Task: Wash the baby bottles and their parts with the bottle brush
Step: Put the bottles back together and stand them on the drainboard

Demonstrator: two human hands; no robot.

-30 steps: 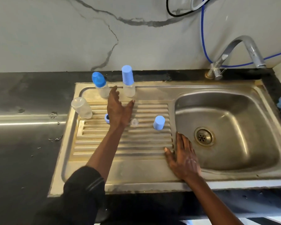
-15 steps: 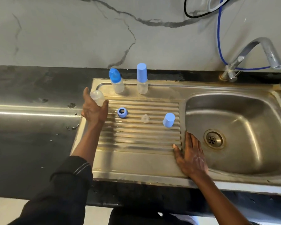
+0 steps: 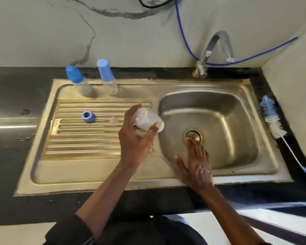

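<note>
Steel sink (image 3: 95, 174): the right hand (image 3: 196, 165) lies flat, fingers straight, inside the basin's (image 3: 228, 121) front edge. The left hand (image 3: 134, 140) grips a clear bottle (image 3: 147, 119) (uncapped, tilted) above the drainboard's (image 3: 87, 145) right edge. The bottle brush (image 3: 272, 119) lies along the desk's (image 3: 16, 156) right edge.

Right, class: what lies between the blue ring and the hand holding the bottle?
In the head view, a small clear teat lies on the drainboard between the blue ring and the left hand gripping the clear bottle.

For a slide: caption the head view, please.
Left hand holds a clear uncapped bottle beside the basin; right hand extends flat toward the drain.
</note>
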